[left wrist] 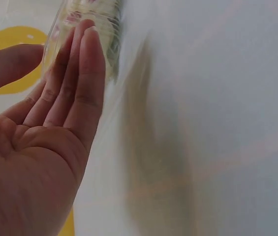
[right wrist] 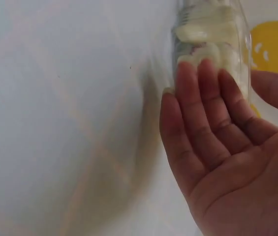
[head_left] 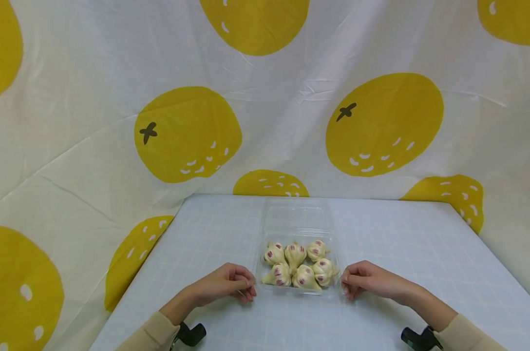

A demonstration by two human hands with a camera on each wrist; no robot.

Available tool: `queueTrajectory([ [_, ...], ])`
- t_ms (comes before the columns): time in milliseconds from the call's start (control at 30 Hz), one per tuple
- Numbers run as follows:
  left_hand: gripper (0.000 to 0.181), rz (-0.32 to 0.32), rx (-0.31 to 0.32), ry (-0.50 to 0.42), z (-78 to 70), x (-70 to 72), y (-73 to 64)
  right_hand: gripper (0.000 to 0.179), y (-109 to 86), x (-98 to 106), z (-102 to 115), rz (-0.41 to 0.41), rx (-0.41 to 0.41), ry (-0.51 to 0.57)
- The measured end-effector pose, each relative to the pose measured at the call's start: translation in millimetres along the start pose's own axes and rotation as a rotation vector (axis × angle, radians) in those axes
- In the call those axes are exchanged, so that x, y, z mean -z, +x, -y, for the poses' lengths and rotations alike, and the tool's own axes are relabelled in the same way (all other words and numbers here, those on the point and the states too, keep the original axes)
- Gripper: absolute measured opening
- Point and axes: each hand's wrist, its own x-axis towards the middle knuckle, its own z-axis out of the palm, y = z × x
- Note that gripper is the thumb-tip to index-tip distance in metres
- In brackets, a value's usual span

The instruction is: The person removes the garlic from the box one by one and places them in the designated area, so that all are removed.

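Observation:
A clear plastic clamshell box (head_left: 296,214) lies on the table with its lid folded back, away from me. Inside are several cream-white garlic bulbs (head_left: 295,254) with reddish-purple marks. My left hand (head_left: 233,280) is at the box's near left corner, fingers loosely bent and holding nothing. At the near right corner is my right hand (head_left: 368,279), likewise relaxed. In the left wrist view, the left fingers (left wrist: 87,73) extend toward the box wall. The right wrist view shows the right fingers (right wrist: 188,93) in front of the box. Whether any fingertip touches it I cannot tell.
A pale checked cloth covers the table (head_left: 221,219). Behind and to the left hangs a white curtain (head_left: 282,112) printed with large yellow fruit. Black wrist cameras (head_left: 192,335) are worn at both sleeves.

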Motion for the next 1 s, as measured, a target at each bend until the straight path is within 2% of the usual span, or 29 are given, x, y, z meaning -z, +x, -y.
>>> queueTrajectory([
  [100, 0.032, -0.030, 0.008, 0.049, -2.9, 2.0, 0.0, 0.032, -0.5, -1.3, 5.1, -0.026, 0.004, -0.080],
  [233, 0.032, -0.115, 0.009, 0.113, -7.5, 5.9, 2.6, 0.026, -2.9, -1.9, 12.0, -0.071, 0.044, -0.235],
  [400, 0.042, -0.231, -0.044, 0.194, -12.3, 11.8, 9.8, 0.020, -6.9, -0.9, 22.0, -0.175, 0.126, -0.466],
  [500, 0.051, -0.291, -0.066, 0.232, -14.9, 14.3, 15.8, 0.022, -8.5, -0.9, 28.3, -0.232, 0.143, -0.553],
  [733, 0.059, -0.376, -0.071, 0.242, -20.3, 16.0, 35.1, 0.037, -9.2, -1.0, 38.5, -0.325, 0.167, -0.645],
  [1000, 0.058, -0.404, -0.052, 0.235, -21.9, 17.2, 52.4, 0.040, -3.3, -3.3, 44.4, -0.385, 0.216, -0.668],
])
